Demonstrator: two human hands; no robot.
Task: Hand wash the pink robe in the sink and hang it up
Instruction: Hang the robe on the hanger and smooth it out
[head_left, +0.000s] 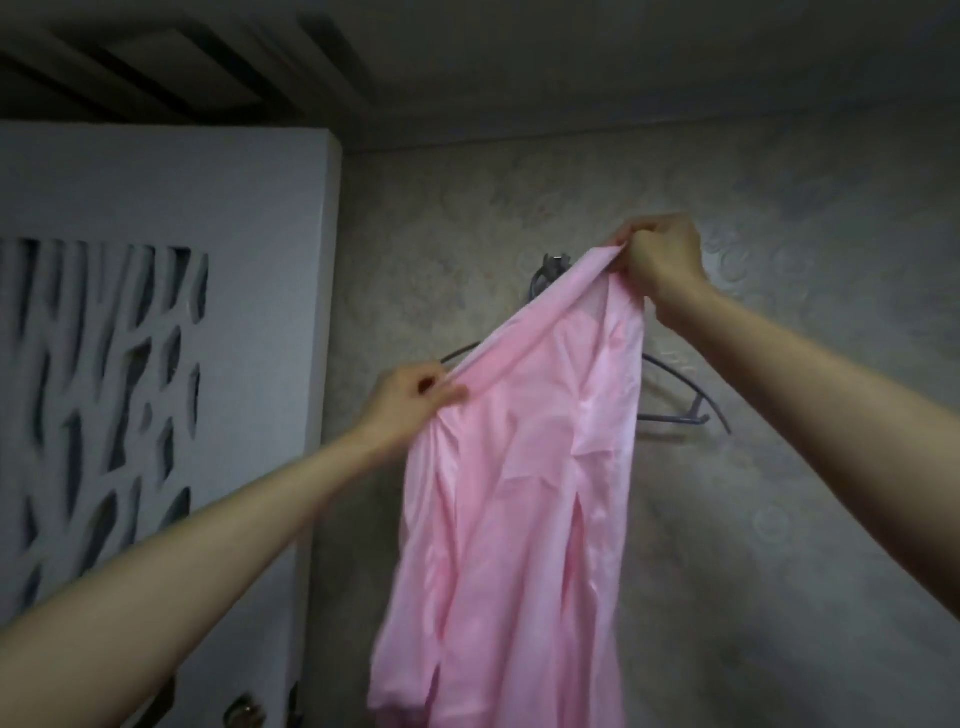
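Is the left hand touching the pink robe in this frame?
Touching. The head view shows the left hand pinching the upper edge of the pink robe between thumb and fingers.

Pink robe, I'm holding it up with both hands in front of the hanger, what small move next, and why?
Probably slip the edge pinched by the left hand over the end of the hanger just beside it. The pink robe hangs only from the two hands, the right hand up near the wall hook, and both hanger arms look bare.
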